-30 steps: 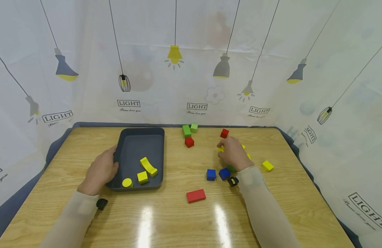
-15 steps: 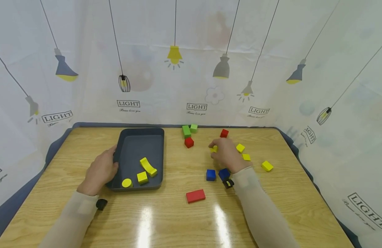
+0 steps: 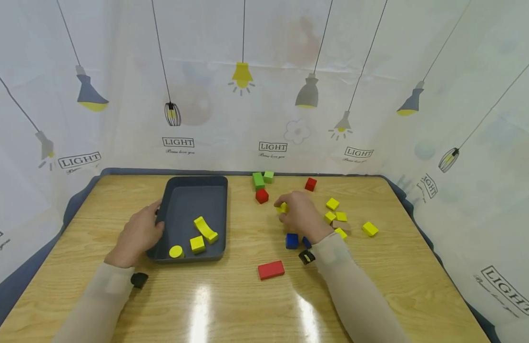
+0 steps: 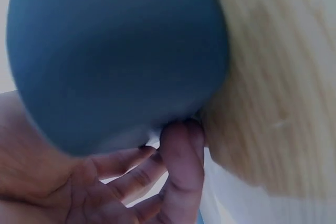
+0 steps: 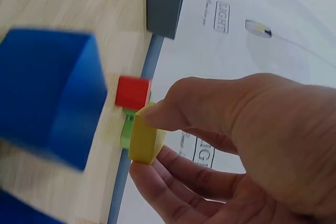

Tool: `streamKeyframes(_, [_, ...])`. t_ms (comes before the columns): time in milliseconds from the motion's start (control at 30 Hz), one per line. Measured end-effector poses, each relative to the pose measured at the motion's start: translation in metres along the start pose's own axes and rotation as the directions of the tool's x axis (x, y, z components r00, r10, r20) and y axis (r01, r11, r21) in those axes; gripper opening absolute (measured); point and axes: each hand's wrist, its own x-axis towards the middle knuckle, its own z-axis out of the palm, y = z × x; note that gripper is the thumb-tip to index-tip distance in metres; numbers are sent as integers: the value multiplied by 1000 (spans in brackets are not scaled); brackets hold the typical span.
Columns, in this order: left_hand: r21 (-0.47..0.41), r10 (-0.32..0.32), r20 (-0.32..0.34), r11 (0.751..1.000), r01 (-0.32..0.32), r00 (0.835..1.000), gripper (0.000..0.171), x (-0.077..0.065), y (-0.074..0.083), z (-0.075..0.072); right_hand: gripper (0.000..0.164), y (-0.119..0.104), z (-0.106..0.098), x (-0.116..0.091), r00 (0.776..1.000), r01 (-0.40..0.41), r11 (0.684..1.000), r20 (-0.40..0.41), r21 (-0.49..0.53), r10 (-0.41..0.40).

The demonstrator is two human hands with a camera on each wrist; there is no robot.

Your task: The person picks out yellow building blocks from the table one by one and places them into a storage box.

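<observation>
closest in, the left sleeve (image 3: 97, 305) and the right sleeve (image 3: 359, 290) lie over a wood-grain table (image 3: 243, 305), with a small dark device (image 3: 139, 280) at each wrist. just past them, between the two, a flat red rectangular block (image 3: 271, 270) lies by itself. on the left, the left hand (image 3: 137, 233) grips the left side of a dark grey tray (image 3: 193, 200), thumb at the rim, fingers bent against the outside. toward the tray's near end lie a yellow disc (image 3: 176, 251), a yellow cube (image 3: 198, 245) and, just beside the cube, a curved yellow block (image 3: 206, 230). to the right sits a blue cube (image 3: 292, 241), with a second blue block (image 3: 306, 242) partly hidden by the wrist.

farther out, the right hand (image 3: 305, 216) pinches a small yellow block (image 5: 146, 136) between thumb and fingertips, held only as far apart as the block is thick; it is right of the tray, apart from it. beyond that wrist, to the right, yellow blocks (image 3: 332, 204) cluster round a tan block (image 3: 341, 225), and another yellow piece (image 3: 370, 229) lies off to the side.

farther still are a dark red block (image 3: 262, 196), just in front of a green block (image 3: 258, 181) and a pale green cube (image 3: 269, 177), and a red cube (image 3: 310, 184) well to their right. last comes a white cloth (image 3: 221, 152) printed with hanging lamps.
</observation>
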Motion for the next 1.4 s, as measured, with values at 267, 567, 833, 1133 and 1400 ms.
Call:
streamKeyframes(267, [-67,-20,54,997,24,998,63,2,-3,-6,26,-23,5,1,995,103,995,-6,-10,-103])
streamKeyframes(567, [-132,-32,83,990,43,996,62,3,-8,-9,28,-51,16,12,984,178,983,36,-46,-176])
streamKeyframes(833, [-142,-34,89,989,47,995,62,4,-11,-8,28,-75,22,20,976,211,977,49,-7,-210])
streamKeyframes(1133, [-141,-54,93,988,66,994,63,4,-8,-10,27,-106,21,27,961,273,962,37,8,-273])
streamKeyframes(1400, [-144,-52,90,988,64,995,63,3,-8,-9,27,-123,32,39,925,374,926,85,-51,-369])
